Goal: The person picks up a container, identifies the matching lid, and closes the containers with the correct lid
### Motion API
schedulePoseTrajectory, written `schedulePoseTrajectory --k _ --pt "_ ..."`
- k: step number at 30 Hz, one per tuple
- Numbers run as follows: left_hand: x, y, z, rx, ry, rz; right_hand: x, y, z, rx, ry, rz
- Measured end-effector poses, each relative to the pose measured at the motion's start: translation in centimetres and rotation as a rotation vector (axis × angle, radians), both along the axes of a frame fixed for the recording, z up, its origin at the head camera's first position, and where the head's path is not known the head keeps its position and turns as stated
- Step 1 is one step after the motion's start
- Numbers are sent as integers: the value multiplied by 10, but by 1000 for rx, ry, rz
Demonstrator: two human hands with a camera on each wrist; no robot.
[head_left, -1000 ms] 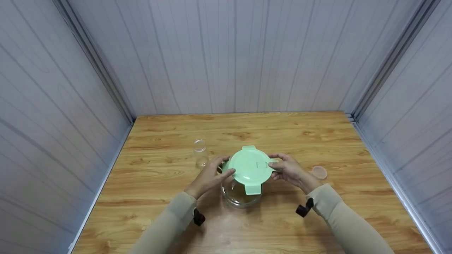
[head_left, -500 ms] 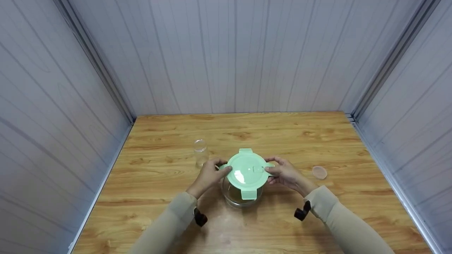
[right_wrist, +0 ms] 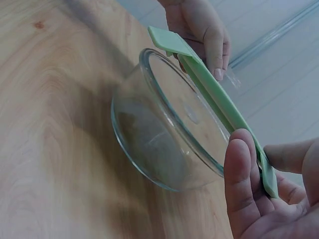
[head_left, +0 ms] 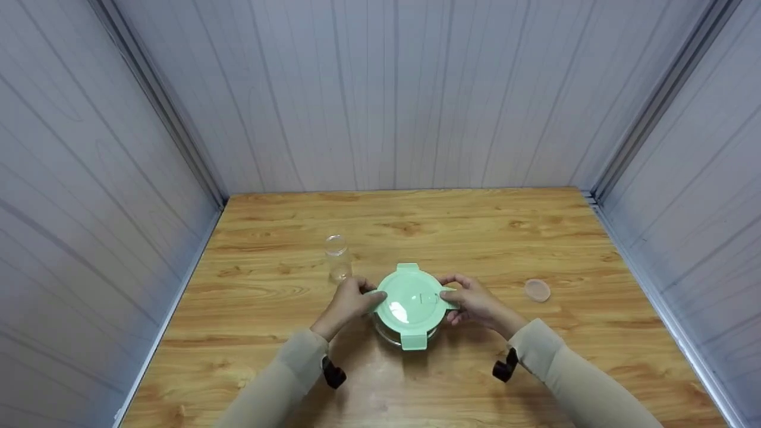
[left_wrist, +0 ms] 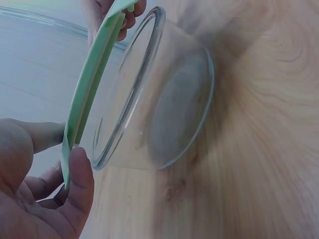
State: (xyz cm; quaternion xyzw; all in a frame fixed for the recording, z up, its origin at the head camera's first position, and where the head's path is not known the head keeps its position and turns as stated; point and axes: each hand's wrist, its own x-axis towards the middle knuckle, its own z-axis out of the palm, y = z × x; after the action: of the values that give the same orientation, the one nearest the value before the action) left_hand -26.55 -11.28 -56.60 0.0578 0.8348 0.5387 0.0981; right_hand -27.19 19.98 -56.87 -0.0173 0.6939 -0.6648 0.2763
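A round mint-green lid [head_left: 410, 315] with side flaps hangs just above a clear glass bowl [left_wrist: 174, 104], which stands upright on the wooden table. My left hand [head_left: 346, 306] pinches the lid's left flap between thumb and fingers. On the opposite side, my right hand [head_left: 478, 306] grips the right flap, thumb on top and fingers beneath. Both wrist views show a narrow gap between the lid [right_wrist: 219, 102] and the bowl's rim. From the head view, the lid covers most of the bowl.
Behind my left hand stands a clear glass jar [head_left: 337, 258]. A small translucent disc [head_left: 537, 290] lies on the table [head_left: 267, 238] to the right of my right hand. Pale panel walls [head_left: 392, 95] enclose the table at the back and both sides.
Both hands have lowered the lid toward me and slightly left, bringing it over the bowl. My left hand has closed its grip on the left flap. The jar and disc stay put.
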Motion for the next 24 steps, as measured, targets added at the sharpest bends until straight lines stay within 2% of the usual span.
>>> schedulePoseTrajectory --k 6,14,24 --pt "3 -3 -5 -28 4 -7 4 -3 -3 27 13 15" --pt "8 -4 -11 -29 -6 6 7 -4 -8 120 3 32" --pt "10 -8 -14 21 -29 -58 7 -4 -12 144 43 61"
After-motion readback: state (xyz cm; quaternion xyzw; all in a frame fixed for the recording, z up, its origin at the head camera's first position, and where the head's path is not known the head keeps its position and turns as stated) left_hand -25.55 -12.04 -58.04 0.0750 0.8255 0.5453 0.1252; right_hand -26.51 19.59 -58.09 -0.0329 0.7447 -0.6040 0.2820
